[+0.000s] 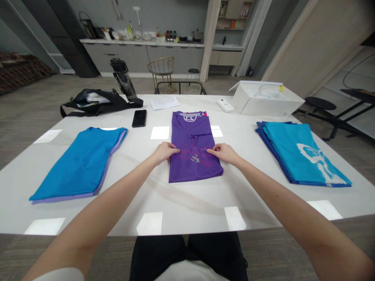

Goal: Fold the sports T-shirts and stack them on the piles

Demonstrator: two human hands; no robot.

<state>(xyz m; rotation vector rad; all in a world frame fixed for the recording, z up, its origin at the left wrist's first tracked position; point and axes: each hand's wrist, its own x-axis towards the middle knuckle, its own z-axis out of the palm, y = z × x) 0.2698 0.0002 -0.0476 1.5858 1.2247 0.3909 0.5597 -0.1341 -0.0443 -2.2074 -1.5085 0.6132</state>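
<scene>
Purple jersey (190, 130), folded into a long rectangle, lies at the centre of the white counter (187, 205), directly ahead of the person. Its long axis runs away from the body, with the neckline end far and the folded end near. Left hand (165, 153) and right hand (224, 153) rest on the near half of the garment, 1 at each long edge, at about the same point along the axis. The 2 hands stand apart, with a strip of purple fabric between them. Neither hand is clearly nearer, as the jersey sits about midway between them. Left fingertips (177, 149) contact the cloth, but whether either hand pinches it cannot be told. A folded blue garment (79, 164) lies to the left, and a folded teal shirt (304, 156) with white print lies to the right. Beyond the jersey are a black smartphone (139, 118), a printed sheet (165, 102) and, at far right, an open white box (265, 99).
</scene>
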